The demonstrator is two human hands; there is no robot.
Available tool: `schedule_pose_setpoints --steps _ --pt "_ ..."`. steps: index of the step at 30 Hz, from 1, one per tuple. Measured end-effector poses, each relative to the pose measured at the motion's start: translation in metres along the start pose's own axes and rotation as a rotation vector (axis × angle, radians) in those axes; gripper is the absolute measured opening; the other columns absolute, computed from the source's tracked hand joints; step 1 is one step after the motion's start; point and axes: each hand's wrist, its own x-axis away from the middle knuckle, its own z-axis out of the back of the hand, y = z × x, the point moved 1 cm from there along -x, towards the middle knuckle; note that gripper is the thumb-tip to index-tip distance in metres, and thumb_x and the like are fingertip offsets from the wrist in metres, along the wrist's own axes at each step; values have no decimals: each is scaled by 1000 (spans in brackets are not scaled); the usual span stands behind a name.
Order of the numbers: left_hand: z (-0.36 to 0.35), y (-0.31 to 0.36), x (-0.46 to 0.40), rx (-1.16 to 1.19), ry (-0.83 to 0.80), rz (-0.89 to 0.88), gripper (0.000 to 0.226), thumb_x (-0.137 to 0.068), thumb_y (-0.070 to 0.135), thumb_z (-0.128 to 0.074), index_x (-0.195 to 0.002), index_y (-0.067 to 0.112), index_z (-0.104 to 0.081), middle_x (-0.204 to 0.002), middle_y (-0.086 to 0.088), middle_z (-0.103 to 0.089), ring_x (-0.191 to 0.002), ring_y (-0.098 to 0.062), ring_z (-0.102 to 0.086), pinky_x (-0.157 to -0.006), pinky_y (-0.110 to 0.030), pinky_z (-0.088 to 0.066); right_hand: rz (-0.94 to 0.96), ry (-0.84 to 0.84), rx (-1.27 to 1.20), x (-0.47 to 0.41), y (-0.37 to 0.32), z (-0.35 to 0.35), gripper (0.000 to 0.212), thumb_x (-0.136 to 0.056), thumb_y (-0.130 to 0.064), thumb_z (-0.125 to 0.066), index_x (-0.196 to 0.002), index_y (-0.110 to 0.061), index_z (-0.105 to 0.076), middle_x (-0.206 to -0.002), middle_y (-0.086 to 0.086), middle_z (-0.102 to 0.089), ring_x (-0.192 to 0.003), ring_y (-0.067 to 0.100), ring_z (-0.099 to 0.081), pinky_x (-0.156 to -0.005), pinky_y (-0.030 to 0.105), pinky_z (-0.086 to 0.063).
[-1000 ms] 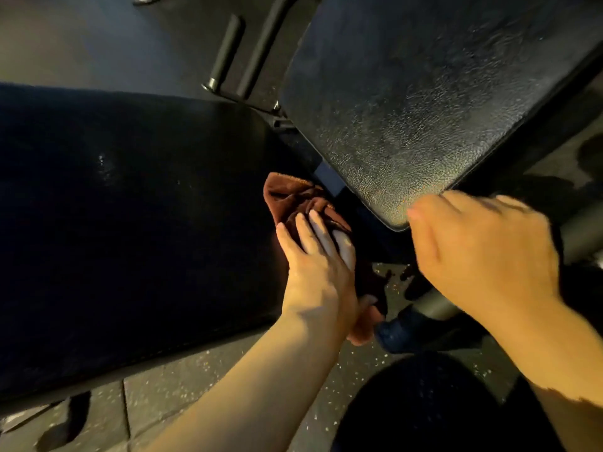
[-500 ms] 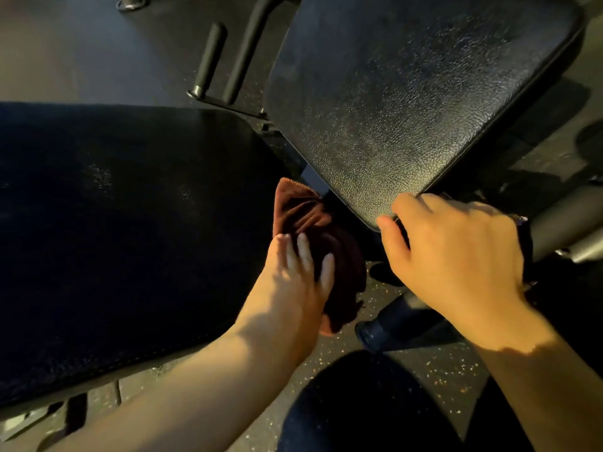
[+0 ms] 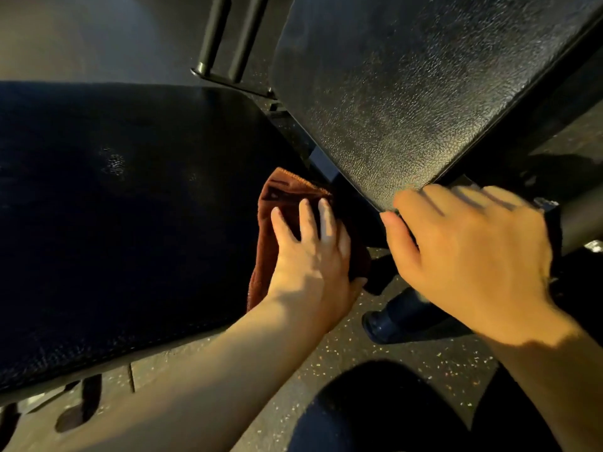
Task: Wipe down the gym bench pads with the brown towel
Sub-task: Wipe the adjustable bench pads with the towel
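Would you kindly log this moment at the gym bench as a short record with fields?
setting: gym bench on a speckled floor
left hand: fingers spread flat, pressing the brown towel on the end of the flat pad
right hand: at the lower corner of the tilted pad; its grip is hidden
towel: bunched at the gap between the pads
behind: black frame bars
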Motion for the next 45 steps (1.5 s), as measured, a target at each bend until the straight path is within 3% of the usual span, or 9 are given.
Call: schedule_pose_setpoints --steps 4,10,16,20,23,26,30,37,45 --pt "-5 -2 -17 91 14 -40 80 -97 69 -17 -158 23 9 -163 -11 21 -149 -37 20 -111 -65 16 76 51 -36 2 2 -2 27 -97 -25 -51 -73 -15 -60 -62 4 -51 -57 28 -53 -59 36 -36" --pt "2 -14 -8 29 -39 -187 83 -95 69 -32 -156 35 12 -163 -4 23 -149 -32 22 -114 -69 11 20 -29 -25 1 2 -3 24 -91 -26 -56 -70 -14 -56 -59 5 -51 -50 30 -56 -53 33 -37" --pt "-3 -55 47 -9 7 -146 78 -98 61 -35 -154 38 15 -164 1 20 -152 -26 13 -115 -65 8 56 -277 -63 1 8 4 26 -74 -29 -73 -69 -7 -59 -53 9 -51 -38 28 -53 -52 24 -16" --pt "-16 -65 92 -45 229 -95 86 -68 35 -86 -142 9 -51 -145 -25 -47 -132 -42 -49 -106 -64 -25 37 -323 -50 3 5 5 25 -74 -28 -75 -68 -9 -59 -53 9 -53 -42 28 -56 -54 28 -19" --pt "-35 -68 103 -78 263 -69 86 -52 23 -92 -129 -3 -61 -132 -34 -55 -117 -51 -58 -110 -61 -32 21 -274 -4 2 2 6 19 -84 -19 -66 -70 -11 -58 -55 6 -52 -44 28 -55 -58 28 -14" --pt "-24 -54 96 -67 229 -41 90 -65 39 -84 -138 -3 -52 -138 -41 -44 -122 -60 -48 -112 -62 -26 12 -269 23 3 0 6 21 -83 -27 -60 -69 -11 -55 -55 6 -50 -45 29 -54 -58 29 -16" --pt "-4 -30 51 -35 38 70 91 -96 68 -31 -155 20 18 -160 -24 17 -147 -52 6 -114 -69 0 -37 -269 3 0 -3 5 19 -85 -16 -63 -70 -9 -55 -54 9 -48 -43 29 -52 -56 29 -18" --pt "-4 -8 -15 40 -18 7 92 -90 77 -30 -156 32 15 -161 -19 22 -146 -48 18 -109 -75 9 -68 -292 32 1 -3 3 17 -89 -20 -61 -77 -8 -61 -58 10 -52 -49 31 -56 -57 30 -19" --pt "-10 -25 33 -41 21 -146 72 -105 46 -31 -155 30 17 -162 -14 22 -150 -37 16 -116 -67 9 -161 -267 -141 5 -12 14 27 -88 -35 -52 -84 -14 -68 -70 5 -64 -71 33 -62 -66 38 -42"
